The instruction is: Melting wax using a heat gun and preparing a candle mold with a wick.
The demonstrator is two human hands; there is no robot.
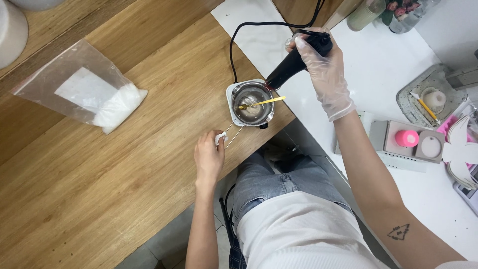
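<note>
A person is sitting at the edge of a wooden bench [99,189], seen from above, with jeans and a white top showing at the bottom of the view. The right hand [326,74], wearing a clear disposable glove, is closing firmly around the handle of a black heat gun [294,62] and tilting its nozzle down toward a small metal melting pot [251,102]. The pot is sitting on a small white hot plate [233,99] right at the bench's near edge, close to its right corner. A yellow stick [264,102] is lying across the pot's rim, with its inner end dipping into pale, partly melted material inside. The heat gun's black cord [239,35] is looping away toward the far edge. The bare left hand [209,157] is resting at the near edge, fingers pinching the white-wrapped end of the pot's thin wire handle [230,133]. A clear plastic bag [82,89] holding white granules is lying well apart toward the bench's far left side. To the right, a white counter [378,69] is carrying a pink candle [407,138] on a small tray, a round white candle [431,146] beside it, and a speckled tray [413,102] with a yellow tool
</note>
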